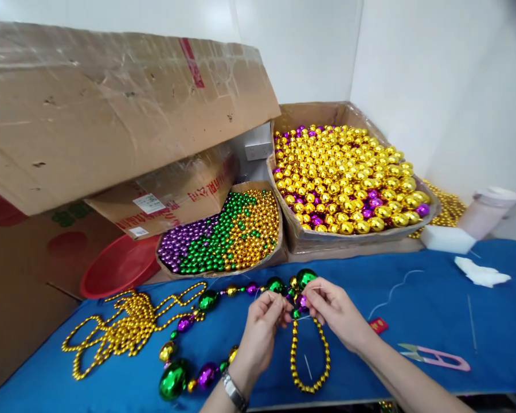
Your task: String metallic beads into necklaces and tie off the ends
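Above the blue table my left hand (264,324) and my right hand (333,310) work close together, fingertips pinched. Both appear to grip a thin pale thread (303,318), though the fingers partly hide it. Just behind them lies a string of large green, purple and gold beads (174,378), curving round to the left; my left hand and wrist cover some of it. Big green beads (306,278) bunch at my right fingertips. Below the hands hangs or lies a loop of small gold beads (293,367), with a needle-like white sliver (308,367) inside it.
Gold bead strands (131,327) lie left, beside a red basin (116,267). Open cardboard boxes hold small mixed beads (227,235) and large gold beads (339,172). To the right are pink-handled thread snips (438,357), a red tag (378,326) and white tissue (481,272).
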`<state>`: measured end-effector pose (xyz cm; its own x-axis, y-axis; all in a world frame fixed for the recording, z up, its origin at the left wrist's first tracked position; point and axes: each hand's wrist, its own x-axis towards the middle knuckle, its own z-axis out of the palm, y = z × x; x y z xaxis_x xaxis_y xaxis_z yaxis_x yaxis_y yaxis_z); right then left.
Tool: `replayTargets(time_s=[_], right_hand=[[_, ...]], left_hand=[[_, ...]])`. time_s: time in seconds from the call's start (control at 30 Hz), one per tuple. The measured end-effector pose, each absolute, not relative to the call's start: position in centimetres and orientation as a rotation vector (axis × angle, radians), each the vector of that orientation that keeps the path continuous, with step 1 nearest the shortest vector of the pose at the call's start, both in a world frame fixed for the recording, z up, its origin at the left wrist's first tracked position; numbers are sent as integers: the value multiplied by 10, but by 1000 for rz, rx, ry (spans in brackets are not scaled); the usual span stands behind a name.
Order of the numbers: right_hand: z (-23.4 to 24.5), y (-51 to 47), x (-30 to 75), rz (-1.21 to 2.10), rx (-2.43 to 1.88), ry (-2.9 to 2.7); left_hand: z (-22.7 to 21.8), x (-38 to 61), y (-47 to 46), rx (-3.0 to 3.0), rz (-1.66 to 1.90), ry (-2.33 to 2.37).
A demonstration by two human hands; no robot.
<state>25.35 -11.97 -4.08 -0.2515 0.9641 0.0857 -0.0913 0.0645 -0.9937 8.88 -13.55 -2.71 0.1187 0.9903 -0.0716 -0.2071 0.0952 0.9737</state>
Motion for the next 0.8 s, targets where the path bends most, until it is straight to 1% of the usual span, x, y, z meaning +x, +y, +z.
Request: replayTargets(time_s=[0.17,0.3,0.57,0.8], right_hand=[[-36,-111,257,1288,-957,-1613],[-25,-105,257,1303,-901,-1708],[-19,-97,251,1595,-819,-1731],[-16,-92,249,1411,-874,-1800]], left_hand=[[-26,86,-131,1069,1129,1029],[-22,83,-128,1184,1114,1075],[-19,81,-134,1106,1185,1046],[-16,80,-141,1066,1233,934]])
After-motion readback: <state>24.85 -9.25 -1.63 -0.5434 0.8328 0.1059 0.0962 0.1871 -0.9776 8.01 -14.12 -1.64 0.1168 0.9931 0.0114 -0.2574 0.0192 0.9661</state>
